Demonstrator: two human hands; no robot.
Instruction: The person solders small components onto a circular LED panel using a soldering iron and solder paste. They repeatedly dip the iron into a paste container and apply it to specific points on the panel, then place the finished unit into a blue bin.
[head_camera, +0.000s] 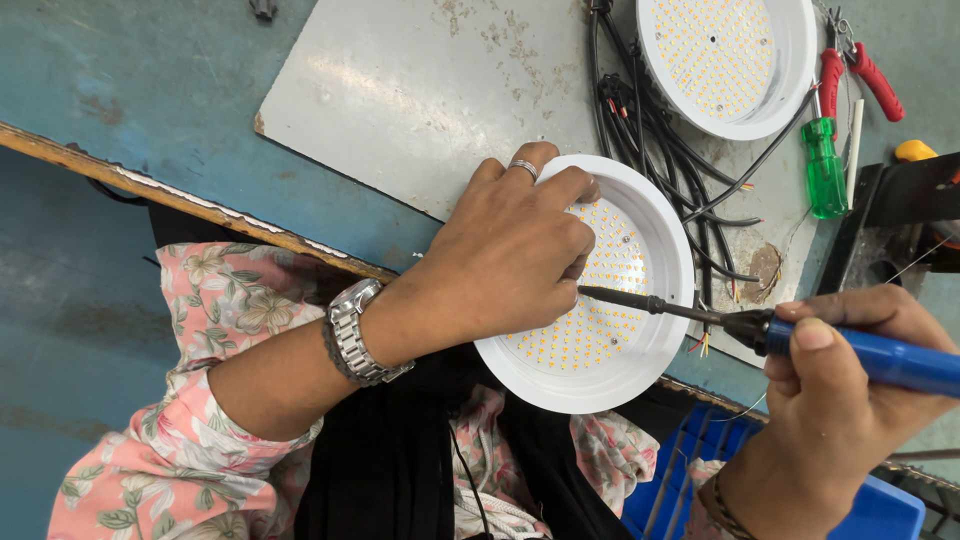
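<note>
Right hand (835, 400): closed around the blue-handled soldering iron (760, 330), tip reaching under the other hand.
Left hand (510, 265): fingers curled, pressing down on the near LED lamp (620, 330) at the counter (400, 90) edge.
Progress: the LED board sits in its white housing; work at the tip looks under way, not finished.
Farther off: second lamp (725, 60), black cables (650, 130), green screwdriver (822, 165), red pliers (860, 65).
Hidden: the tip's contact point lies under the fingers.

Blue worn workbench (130, 80) under and left of the hands, grey scuffed metal plate (420, 90) above them, blue floor (60, 330) lower left.
</note>
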